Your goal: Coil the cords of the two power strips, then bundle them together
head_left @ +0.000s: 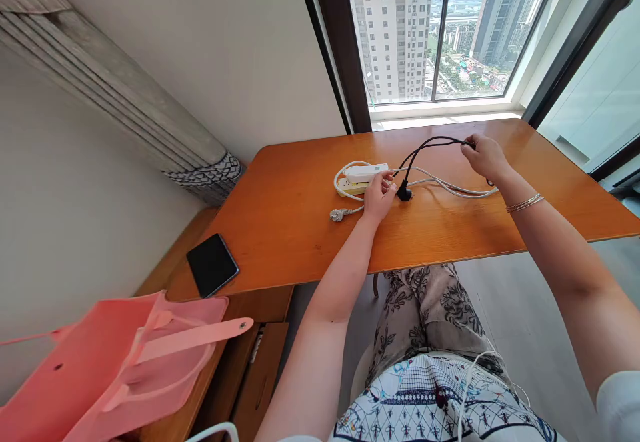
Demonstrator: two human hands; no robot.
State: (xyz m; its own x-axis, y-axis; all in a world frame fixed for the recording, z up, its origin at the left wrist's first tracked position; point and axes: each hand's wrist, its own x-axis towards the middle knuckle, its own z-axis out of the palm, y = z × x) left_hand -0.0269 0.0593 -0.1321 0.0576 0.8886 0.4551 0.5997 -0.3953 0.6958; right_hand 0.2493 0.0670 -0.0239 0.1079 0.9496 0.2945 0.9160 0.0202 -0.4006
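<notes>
A white power strip (363, 173) lies on the wooden desk, with a cream-coloured power strip (352, 187) just in front of it. My left hand (380, 197) is closed at their right end, fingers curled on the white strip; its palm hides part of both. Up and to the right, my right hand (485, 159) grips a bundled black power cord (434, 141). The cord loops down to a black plug (404, 192) beside my left fingertips. White cable (457, 190) runs beneath, from the strips toward my right wrist. A white plug (339, 215) rests left of my left hand.
The wooden desk (280, 229) stands below a window (440, 42). A dark tablet (213, 265) lies near its left front edge. At lower left, a pink bag-like holder (115, 369) sits by a wooden drawer unit (260, 382). A gathered curtain (125, 89) hangs at left.
</notes>
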